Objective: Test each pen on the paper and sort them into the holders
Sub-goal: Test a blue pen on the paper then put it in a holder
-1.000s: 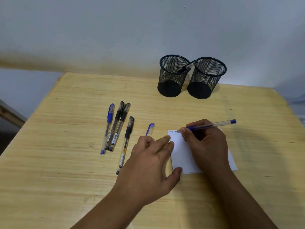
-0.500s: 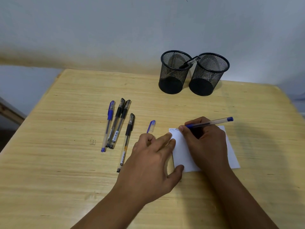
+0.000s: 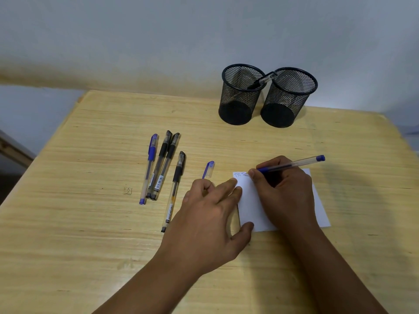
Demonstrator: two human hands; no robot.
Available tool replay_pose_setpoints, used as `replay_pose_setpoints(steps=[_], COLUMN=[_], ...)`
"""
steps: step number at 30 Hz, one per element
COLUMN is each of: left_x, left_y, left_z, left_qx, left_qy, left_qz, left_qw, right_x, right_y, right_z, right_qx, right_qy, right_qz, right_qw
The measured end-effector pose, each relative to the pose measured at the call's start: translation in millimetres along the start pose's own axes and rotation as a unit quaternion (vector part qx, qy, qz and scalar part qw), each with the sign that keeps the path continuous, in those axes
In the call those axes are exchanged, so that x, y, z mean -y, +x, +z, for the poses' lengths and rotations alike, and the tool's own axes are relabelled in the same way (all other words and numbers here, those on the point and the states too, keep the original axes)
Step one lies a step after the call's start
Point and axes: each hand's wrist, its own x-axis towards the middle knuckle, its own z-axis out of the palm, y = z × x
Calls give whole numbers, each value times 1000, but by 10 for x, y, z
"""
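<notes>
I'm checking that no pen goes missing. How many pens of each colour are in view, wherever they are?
Blue pens: 2, one on the table, one in the right hand
Black pens: 4, three on the table, one in the left holder
Total: 6

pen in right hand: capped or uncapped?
Uncapped: the blue pen has its bare tip on the paper; a loose blue cap lies nearby.
</notes>
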Motion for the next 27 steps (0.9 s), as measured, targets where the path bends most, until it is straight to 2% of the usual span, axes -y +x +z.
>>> replay_pose_setpoints(steps=[27], left_x=[5], left_y=[5], left_z=[5], left_qx=[9], left_qy=[4], left_qz=[-3], left_qw=[1000], right_x=[5], right_y=[24], right_z=[-11], right_qx=[-22], right_qy=[5], right_qz=[12], right_qw=[1000])
